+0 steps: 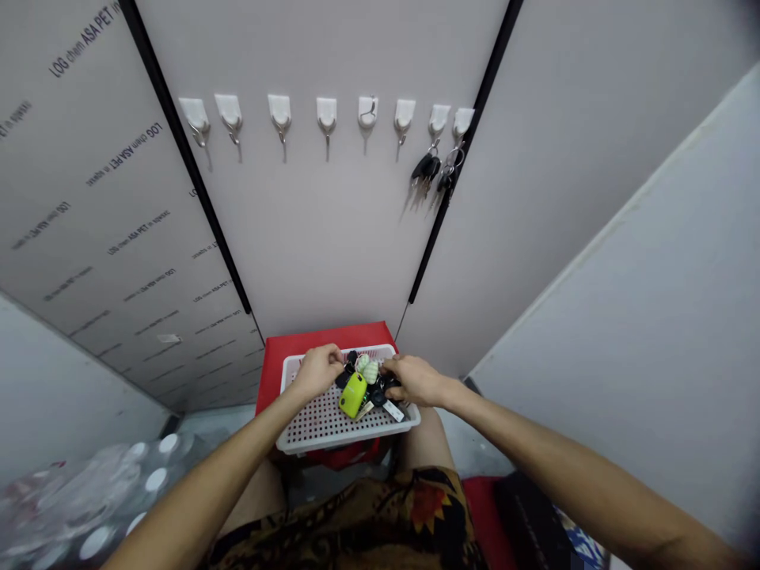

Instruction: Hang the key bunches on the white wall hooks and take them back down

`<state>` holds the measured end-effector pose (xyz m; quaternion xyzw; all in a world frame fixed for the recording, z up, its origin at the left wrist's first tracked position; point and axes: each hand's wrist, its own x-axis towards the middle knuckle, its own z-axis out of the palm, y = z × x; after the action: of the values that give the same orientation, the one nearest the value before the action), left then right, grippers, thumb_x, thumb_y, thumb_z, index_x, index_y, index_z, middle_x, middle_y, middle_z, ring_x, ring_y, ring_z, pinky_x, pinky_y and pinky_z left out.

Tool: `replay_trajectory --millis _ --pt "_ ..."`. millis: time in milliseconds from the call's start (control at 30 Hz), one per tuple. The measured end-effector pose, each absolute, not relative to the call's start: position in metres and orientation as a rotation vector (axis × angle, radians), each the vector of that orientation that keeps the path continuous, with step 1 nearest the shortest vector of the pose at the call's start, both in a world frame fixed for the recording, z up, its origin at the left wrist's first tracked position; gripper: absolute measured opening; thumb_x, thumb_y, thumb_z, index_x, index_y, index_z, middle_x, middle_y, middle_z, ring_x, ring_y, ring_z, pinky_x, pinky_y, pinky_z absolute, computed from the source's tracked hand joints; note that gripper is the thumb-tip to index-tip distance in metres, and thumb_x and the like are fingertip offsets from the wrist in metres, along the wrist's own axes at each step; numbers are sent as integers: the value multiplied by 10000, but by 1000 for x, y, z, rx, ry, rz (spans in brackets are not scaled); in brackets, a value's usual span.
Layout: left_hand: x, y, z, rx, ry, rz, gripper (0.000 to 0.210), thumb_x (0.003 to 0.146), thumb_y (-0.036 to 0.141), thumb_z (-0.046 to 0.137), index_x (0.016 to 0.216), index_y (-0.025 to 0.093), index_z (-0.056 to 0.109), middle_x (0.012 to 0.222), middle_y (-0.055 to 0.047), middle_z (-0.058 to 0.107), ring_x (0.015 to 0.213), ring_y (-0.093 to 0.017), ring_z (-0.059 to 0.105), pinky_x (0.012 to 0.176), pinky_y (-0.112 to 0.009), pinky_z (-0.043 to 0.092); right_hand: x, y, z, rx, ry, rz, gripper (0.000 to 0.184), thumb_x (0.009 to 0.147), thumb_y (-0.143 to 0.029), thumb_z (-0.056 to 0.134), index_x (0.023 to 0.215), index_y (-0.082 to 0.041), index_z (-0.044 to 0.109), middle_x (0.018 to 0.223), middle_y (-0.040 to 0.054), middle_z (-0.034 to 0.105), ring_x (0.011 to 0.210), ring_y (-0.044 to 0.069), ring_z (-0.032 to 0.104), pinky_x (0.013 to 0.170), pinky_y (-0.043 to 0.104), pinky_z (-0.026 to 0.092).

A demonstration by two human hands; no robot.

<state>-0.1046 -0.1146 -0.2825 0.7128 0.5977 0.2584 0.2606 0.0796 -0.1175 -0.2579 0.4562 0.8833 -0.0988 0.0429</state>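
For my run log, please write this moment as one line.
left hand: on key pile | right hand: on key pile | pile in white basket | wall hooks: two key bunches hanging

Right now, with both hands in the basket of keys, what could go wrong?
1. The keys lie in one tangled heap, and both the left hand and the right hand are in it. Pulling one bunch may drag others out.
2. The basket overhangs the red stool at the front, so a hard pull might tip it.
3. The hooks look small; the two at the right already carry bunches, and a careless hang could slip off.
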Motion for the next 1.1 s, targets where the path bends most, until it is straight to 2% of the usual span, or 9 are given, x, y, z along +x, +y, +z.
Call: replay_trajectory --millis 167,333,433,500,633,733,833,967,1100 --pt "-104 -125 -273 1921 1425 767 172 589 116 406 711 153 522 645 0 546 600 -96 487 567 -206 380 88 -119 -259 1556 2837 -724 110 570 -156 478 660 -152 541 632 4 524 548 84 440 502 177 312" --pt "-76 -130 -263 1953 1197 863 356 573 143 489 927 184 481 939 -39 514 859 -141 459 768 -269 350 96 -113 -233 1874 2840 -1335 147 618 -239 461 668 -131 548 632 7 540 567 87 458 566 203 355" --pt "-59 -122 -251 1824 1053 996 496 564 209 543 1036 178 396 1056 -61 459 951 -158 415 815 -282 324 94 -109 -210 1912 2815 -1590 173 616 -283 472 649 -128 542 561 -10 526 514 77 445 534 203 358" --pt "-50 -114 -242 1732 981 1051 497 569 192 542 1039 164 384 1017 -63 490 909 -150 446 784 -274 347 91 -106 -195 1901 2832 -1617 166 603 -287 491 616 -127 534 500 -25 494 465 65 418 481 191 341" --pt "-47 -100 -216 1635 936 1080 248 613 141 477 861 127 496 774 -30 568 685 -99 505 644 -226 394 86 -97 -170 1892 2922 -1621 170 579 -296 522 576 -126 519 444 -45 446 415 46 380 422 176 313" --pt "-50 -90 -189 1592 945 1085 182 631 151 457 799 116 520 605 3 548 511 -58 474 519 -188 384 85 -84 -149 1932 2988 -1756 171 573 -297 526 582 -126 516 436 -42 454 400 46 390 420 187 336" --pt "-48 -75 -152 1518 983 1226 209 638 142 448 839 126 502 633 -1 557 461 -42 470 445 -162 357 84 -64 -118 2039 3051 -1888 156 563 -287 535 582 -134 510 422 -34 467 393 58 418 425 206 372" --pt "-36 -49 -98 1458 965 1423 259 649 127 436 906 136 469 716 -25 571 480 -40 507 430 -142 357 79 -33 -68 2133 3258 -1964 105 577 -237 524 583 -135 498 416 -35 465 381 56 431 422 208 406" --pt "-30 -22 -58 1444 1021 1539 268 670 125 404 931 128 464 715 -32 569 490 -44 521 425 -132 369 67 -4 -29 2285 3416 -1847 32 606 -160 479 603 -131 493 434 -34 465 395 53 448 419 193 421"
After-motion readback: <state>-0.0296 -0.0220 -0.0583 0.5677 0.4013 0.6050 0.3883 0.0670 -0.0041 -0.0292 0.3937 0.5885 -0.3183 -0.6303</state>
